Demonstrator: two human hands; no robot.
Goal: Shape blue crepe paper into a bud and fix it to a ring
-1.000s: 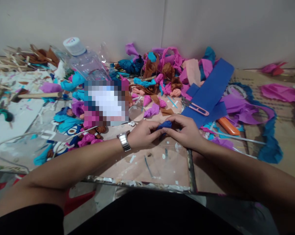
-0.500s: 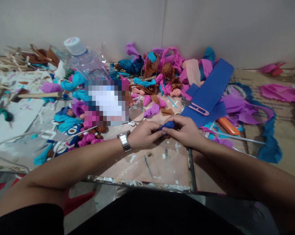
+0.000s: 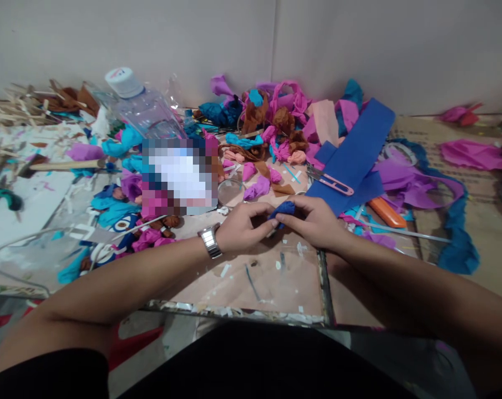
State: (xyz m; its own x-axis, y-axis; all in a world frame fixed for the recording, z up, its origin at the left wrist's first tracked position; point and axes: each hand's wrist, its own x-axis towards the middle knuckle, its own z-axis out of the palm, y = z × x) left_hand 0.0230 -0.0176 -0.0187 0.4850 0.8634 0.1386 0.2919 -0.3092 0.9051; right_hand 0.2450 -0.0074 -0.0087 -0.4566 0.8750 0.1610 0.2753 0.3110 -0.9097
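Note:
A small wad of dark blue crepe paper (image 3: pixel 283 210) is pinched between both hands at the middle of the work surface. My left hand (image 3: pixel 243 227), with a metal watch (image 3: pixel 210 241) on its wrist, closes on the wad from the left. My right hand (image 3: pixel 314 221) closes on it from the right, fingers curled over the top. Most of the wad is hidden by the fingers. Just beyond the hands lies a long strip of dark blue paper (image 3: pixel 359 149) with pink-handled snips (image 3: pixel 331 181) on it.
Crumpled pink, purple, brown and teal paper pieces (image 3: pixel 275 133) are heaped toward the wall. A clear plastic bottle with a white cap (image 3: pixel 140 105) lies at the left, near a wooden stick (image 3: pixel 67 164). An orange cutter (image 3: pixel 386 213) lies right of the hands. A glass sheet's edge (image 3: pixel 323 288) runs under my right wrist.
Both hands stay together on the blue wad; the fingers have shifted slightly round it. The view has tilted a little.

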